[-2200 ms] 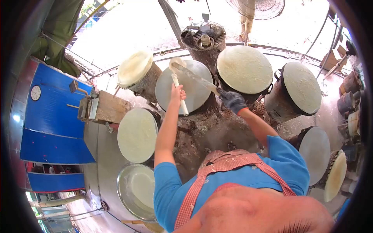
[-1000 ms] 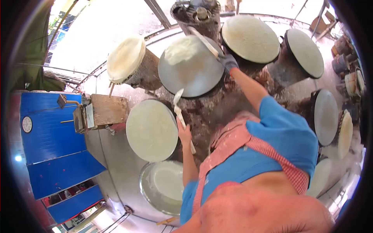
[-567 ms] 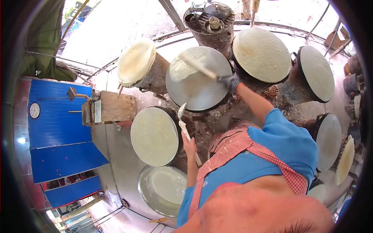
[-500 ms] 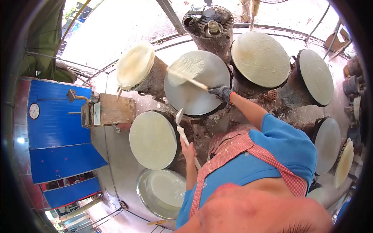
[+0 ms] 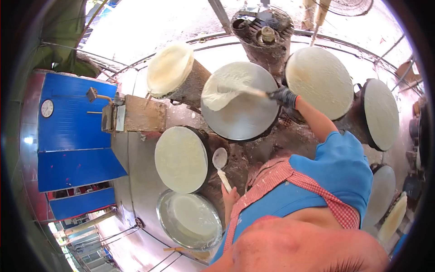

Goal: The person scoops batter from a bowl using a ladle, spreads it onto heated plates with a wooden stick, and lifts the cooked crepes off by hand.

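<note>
An uneven sheet could be left, it is judged, if the pale, flat wooden spreader [image 5: 254,91] were pressed too lightly or tilted: the creamy white batter [image 5: 217,97] is heaped toward the upper left of the round grey metal griddle [image 5: 244,124], at upper centre of the frame, while its lower right is bare. Too hard a leftward push could send batter over the left rim, which is nearly reached. Drips could also be shed by the long-handled metal ladle [image 5: 220,158] if it were tipped, its upper handle being thickly coated in white.

The spreader is held over the griddle, its long axis nearly level across the frame, pointing left and slightly up; its far end is lost in the batter. Its right end is gripped by the right hand [image 5: 284,98], in a dark grey glove. The ladle, at lower centre, is pointed bowl-first upward and slightly left, its handle grasped by the bare left hand [image 5: 230,196], above and right of the shiny round metal basin [image 5: 162,222].
</note>
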Motion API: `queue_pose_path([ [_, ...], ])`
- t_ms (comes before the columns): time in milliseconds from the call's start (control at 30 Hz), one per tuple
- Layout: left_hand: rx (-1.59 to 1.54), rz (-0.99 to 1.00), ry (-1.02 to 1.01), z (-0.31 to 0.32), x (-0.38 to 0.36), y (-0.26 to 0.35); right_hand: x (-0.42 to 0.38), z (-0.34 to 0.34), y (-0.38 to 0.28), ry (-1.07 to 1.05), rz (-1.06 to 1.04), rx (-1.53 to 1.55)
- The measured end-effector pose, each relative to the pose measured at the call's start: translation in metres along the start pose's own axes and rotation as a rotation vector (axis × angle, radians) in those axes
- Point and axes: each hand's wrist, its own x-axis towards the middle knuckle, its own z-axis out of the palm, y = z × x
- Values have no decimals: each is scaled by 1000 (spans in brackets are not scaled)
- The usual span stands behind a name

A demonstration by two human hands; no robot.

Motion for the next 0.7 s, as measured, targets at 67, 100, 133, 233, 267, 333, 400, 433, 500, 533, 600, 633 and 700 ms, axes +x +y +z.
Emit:
queue_pose_path([
  [67, 34, -1, 5, 1, -5, -4, 12, -2, -53, 231, 346, 285],
  [100, -26, -65, -7, 4, -2, -6, 12, 8, -41, 220, 363, 284],
  [133, -80, -123, -16, 1, -3, -5, 12, 26, -25, 76, 312, 169],
  [233, -176, -176, 42, 3, -5, -5, -15, 37, -30, -185, 240, 59],
  [267, -204, -186, 86, 5, -4, -6, -23, 19, -35, -320, 89, 76],
  [333, -153, -150, 79, -1, -14, -4, 16, -10, -10, -204, 66, 89],
  [400, -81, -135, 69, -8, -21, -6, 61, -21, -31, 9, 403, 26],
  [433, -171, -134, 77, -9, -20, -14, 57, -13, -68, -6, 277, -26],
  [500, -253, -147, 98, -10, -18, -23, 62, -5, -77, -186, 243, -164],
  [533, -271, -175, 97, -10, -14, -24, 65, 1, -74, -364, 191, -304],
  [600, -311, -205, 107, -11, -19, -32, 46, -16, -61, -373, 522, -378],
  [633, -291, -205, 129, -9, -19, -35, 63, -43, 3, -459, 399, -481],
  [700, -319, -139, 73, -15, -20, -45, 46, -61, -31, -501, 156, -369],
])
